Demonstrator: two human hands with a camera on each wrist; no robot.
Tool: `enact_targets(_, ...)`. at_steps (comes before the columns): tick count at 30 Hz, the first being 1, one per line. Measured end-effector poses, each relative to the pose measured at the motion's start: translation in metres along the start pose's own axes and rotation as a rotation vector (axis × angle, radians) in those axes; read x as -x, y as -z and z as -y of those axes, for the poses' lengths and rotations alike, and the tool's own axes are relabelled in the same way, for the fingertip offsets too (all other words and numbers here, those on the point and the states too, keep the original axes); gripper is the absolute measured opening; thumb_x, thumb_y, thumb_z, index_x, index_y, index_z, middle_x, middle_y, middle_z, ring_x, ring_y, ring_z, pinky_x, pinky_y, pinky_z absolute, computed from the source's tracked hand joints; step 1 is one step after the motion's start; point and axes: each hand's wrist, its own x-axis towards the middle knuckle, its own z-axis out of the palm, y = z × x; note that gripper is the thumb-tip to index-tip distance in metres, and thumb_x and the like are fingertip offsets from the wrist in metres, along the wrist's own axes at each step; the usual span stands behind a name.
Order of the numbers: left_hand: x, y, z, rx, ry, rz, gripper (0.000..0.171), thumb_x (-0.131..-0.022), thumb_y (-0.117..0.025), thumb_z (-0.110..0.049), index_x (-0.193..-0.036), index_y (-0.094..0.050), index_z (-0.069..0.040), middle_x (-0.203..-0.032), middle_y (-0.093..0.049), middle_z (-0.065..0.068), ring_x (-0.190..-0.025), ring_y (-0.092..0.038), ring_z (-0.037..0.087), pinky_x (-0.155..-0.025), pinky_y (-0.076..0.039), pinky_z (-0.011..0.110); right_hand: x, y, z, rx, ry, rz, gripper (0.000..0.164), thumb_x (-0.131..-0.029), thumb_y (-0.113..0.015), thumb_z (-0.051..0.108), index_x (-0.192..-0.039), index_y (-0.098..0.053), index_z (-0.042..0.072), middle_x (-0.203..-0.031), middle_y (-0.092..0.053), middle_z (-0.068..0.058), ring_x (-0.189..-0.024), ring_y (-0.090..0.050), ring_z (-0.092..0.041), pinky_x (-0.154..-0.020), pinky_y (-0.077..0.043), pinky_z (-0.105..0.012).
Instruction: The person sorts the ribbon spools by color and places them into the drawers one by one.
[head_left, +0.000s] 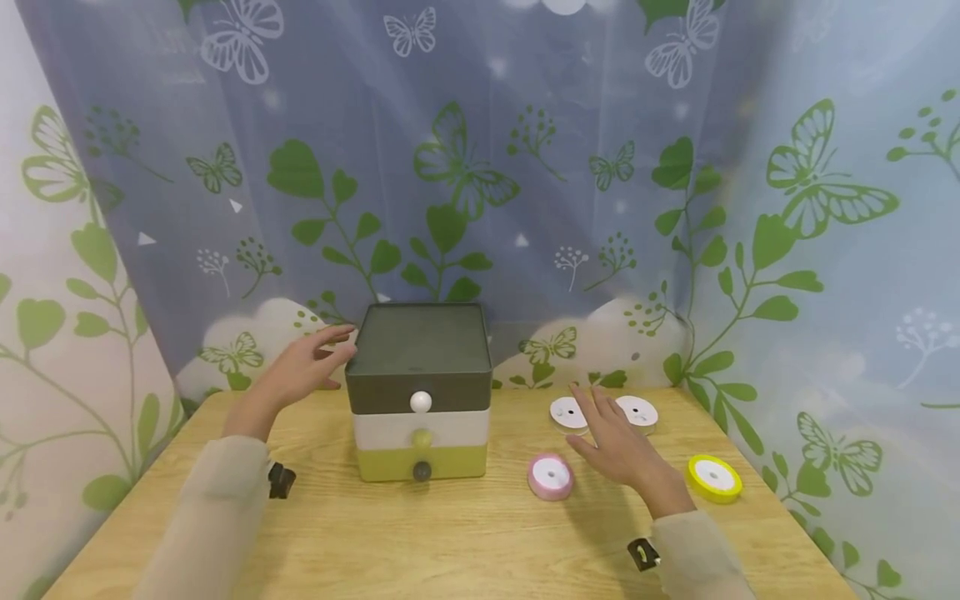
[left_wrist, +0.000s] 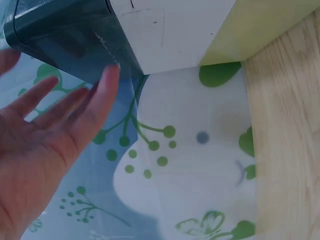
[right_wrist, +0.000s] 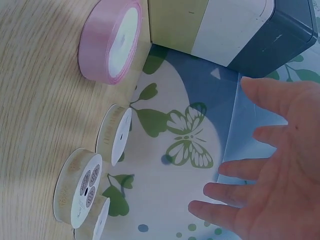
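A small three-tier drawer box (head_left: pixel 422 342) stands on the table, dark green on top, white in the middle, yellow-green below. Each tier has a round knob. My left hand (head_left: pixel 303 367) hovers by the box's left side, fingers spread and fingertips close to its dark top tier; it holds nothing. To the right of the box, my right hand (head_left: pixel 618 442) hangs above the table with its fingers spread and nothing in it. Under and around it lie a pink ribbon spool (head_left: pixel 551 477), a yellow ribbon spool (head_left: pixel 715 478) and several cream ribbon spools (right_wrist: pixel 80 190), partly hidden by the hand in the head view.
The wooden table (head_left: pixel 315 533) ends at the back against a blue curtain (head_left: pixel 360 100) printed with butterflies and leaves. Similar patterned sheets hang close on the left and right sides. Dark wrist cameras (head_left: pixel 643 553) sit at both sleeves.
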Motion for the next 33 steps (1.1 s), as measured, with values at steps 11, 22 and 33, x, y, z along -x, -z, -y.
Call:
enact_targets(11, -0.009, 0.003, 0.003, 0.180, -0.012, 0.077, 0.067, -0.107, -0.058, -0.027, -0.162, -0.030, -0.001, -0.169, -0.023, 0.026, -0.147, -0.037, 0.052, -0.092, -0.064, 0.044, 0.000, -0.001, 0.004, -0.001, 0.017, -0.006, 0.076, -0.105, -0.061, 0.024, -0.164, -0.019, 0.002, -0.162, -0.015, -0.042, -0.146, -0.024, -0.066, -0.115, -0.031, -0.077)
enact_targets(22, -0.010, 0.007, 0.004, 0.299, -0.027, 0.103, 0.066, -0.104, -0.062, -0.020, -0.160, -0.033, 0.000, -0.169, -0.020, 0.027, -0.147, -0.037, 0.052, -0.098, -0.061, 0.047, -0.002, -0.002, 0.011, -0.004, 0.049, -0.009, 0.075, -0.105, -0.060, 0.024, -0.164, -0.019, 0.003, -0.164, -0.018, -0.040, -0.147, -0.023, -0.065, -0.115, -0.031, -0.077)
enact_targets(33, -0.013, 0.009, 0.016, 0.393, -0.037, 0.164, 0.066, -0.104, -0.061, -0.015, -0.161, -0.031, -0.001, -0.173, -0.009, 0.023, -0.155, -0.022, 0.050, -0.103, -0.057, 0.055, -0.009, -0.003, 0.030, -0.053, 0.131, -0.069, 0.071, -0.104, -0.062, 0.023, -0.163, -0.027, 0.005, -0.163, -0.036, -0.028, -0.148, -0.038, -0.051, -0.119, -0.035, -0.068)
